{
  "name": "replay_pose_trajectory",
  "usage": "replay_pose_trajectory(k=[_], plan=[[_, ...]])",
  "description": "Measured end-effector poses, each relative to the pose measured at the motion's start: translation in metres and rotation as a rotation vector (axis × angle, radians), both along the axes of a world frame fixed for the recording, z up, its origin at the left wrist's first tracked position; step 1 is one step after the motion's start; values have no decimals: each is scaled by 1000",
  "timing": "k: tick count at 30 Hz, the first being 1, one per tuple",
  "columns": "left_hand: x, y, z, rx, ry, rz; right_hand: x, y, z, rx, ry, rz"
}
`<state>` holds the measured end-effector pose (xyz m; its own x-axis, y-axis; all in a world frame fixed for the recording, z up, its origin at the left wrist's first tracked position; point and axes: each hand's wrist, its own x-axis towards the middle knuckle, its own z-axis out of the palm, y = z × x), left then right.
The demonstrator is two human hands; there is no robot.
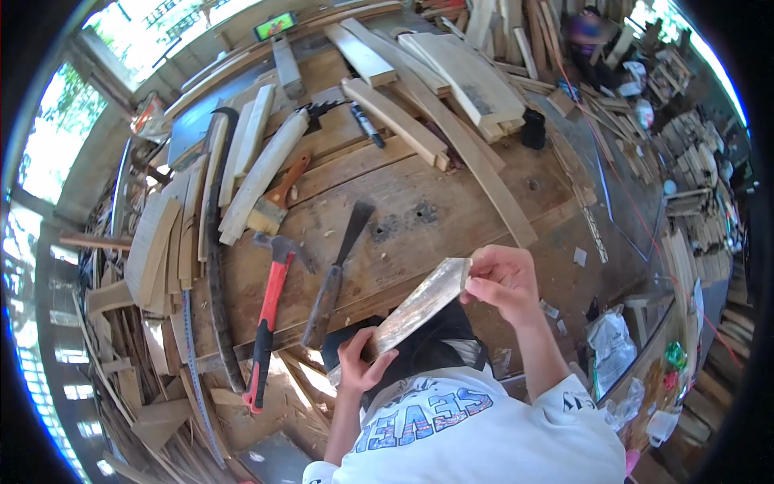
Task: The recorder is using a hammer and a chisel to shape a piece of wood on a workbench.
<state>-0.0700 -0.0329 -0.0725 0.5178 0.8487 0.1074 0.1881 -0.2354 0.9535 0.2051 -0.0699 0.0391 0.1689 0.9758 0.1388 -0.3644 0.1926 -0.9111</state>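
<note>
By the worktop, our left fingers wrap the board, our right fingers pinch its end, and slackness could drop it.

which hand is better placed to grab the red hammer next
Probably the left hand: it is nearer the red hammer, though it holds the lower part of the wooden piece. The right hand, at the upper end, is farther away.

The left fingers are covering part of the wooden piece, the right fingers some of its far end; the shirt is running past the lower edge; a distant person is blurring; a screen is showing details too small to tell.
</note>
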Motion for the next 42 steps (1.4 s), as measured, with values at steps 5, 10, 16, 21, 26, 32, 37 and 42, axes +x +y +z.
replay_pose_trajectory(k=[5, 10, 16, 21, 26, 32, 37, 42], plan=[[-4, 10, 12, -54, -96, 20, -48, 24, -25, 103, 113, 116], [14, -4, 14, 441, 111, 231, -73, 33, -29, 209, 315, 353], [17, -11, 11, 428, 71, 356, -75, 40, -23, 211, 408, 348], [26, -10, 21, 361, 71, 375, -78, 58, -14, 283, 512, 292], [46, 3, 48, 251, -17, 287, -70, 78, 4, 355, 575, 400], [11, 29, 84, 551, -6, 161, -8, 57, 80, 394, 104, 347], [-34, 46, 89, 697, 243, 524, 8, 48, 102, 166, -303, 232], [-56, 59, 86, 717, 418, 629, -31, 60, 35, -289, -501, 435]])
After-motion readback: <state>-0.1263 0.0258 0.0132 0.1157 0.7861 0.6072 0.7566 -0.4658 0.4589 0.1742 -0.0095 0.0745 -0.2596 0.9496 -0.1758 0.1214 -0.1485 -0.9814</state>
